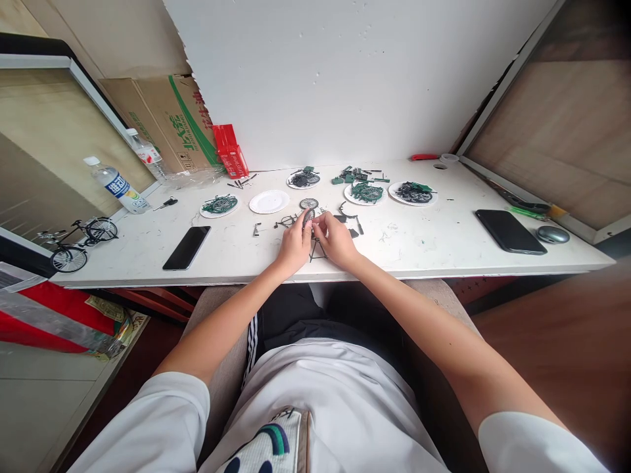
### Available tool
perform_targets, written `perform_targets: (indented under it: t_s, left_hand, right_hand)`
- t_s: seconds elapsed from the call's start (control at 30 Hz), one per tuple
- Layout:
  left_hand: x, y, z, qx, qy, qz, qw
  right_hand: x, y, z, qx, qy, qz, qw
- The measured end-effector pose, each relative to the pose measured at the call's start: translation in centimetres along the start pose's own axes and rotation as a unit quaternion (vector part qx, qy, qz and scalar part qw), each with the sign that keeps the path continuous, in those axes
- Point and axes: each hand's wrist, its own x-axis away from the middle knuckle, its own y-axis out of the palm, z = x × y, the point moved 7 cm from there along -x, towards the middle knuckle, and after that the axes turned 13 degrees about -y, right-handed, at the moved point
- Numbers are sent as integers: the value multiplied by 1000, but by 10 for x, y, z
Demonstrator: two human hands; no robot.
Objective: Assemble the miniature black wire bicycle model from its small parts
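My left hand and my right hand meet over the white table near its front edge. Together they pinch a small spoked model wheel, held upright between the fingertips. A dark thin frame piece lies under the hands. A second small wheel lies flat just beyond them. More small dark parts are scattered to the left and right of the hands.
Several paper plates hold green and black model parts, one plate is bare. A black phone lies left, another phone and a mouse right. A finished model bicycle, water bottles, a cardboard box stand far left.
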Motion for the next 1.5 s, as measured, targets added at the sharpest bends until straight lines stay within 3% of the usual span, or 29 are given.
perform_targets:
  t_s: [0.33, 0.7, 0.93, 1.13, 1.5]
  left_hand:
    - [3, -1, 5, 14, 38, 15, 999]
    - [10, 1, 16, 4, 84, -10, 996]
    - [6, -1, 11, 18, 67, 20, 997]
    - [7, 0, 11, 14, 70, 8, 997]
    - [10, 2, 16, 34, 60, -24, 997]
  right_hand:
    - [0, 2, -3, 21, -3, -37, 999]
    - [0, 0, -1, 26, -18, -16, 999]
    - [0, 1, -5, 16, -22, -19, 999]
    - [-1, 2, -2, 18, -21, -30, 999]
    - [-5, -3, 1, -58, -41, 21, 997]
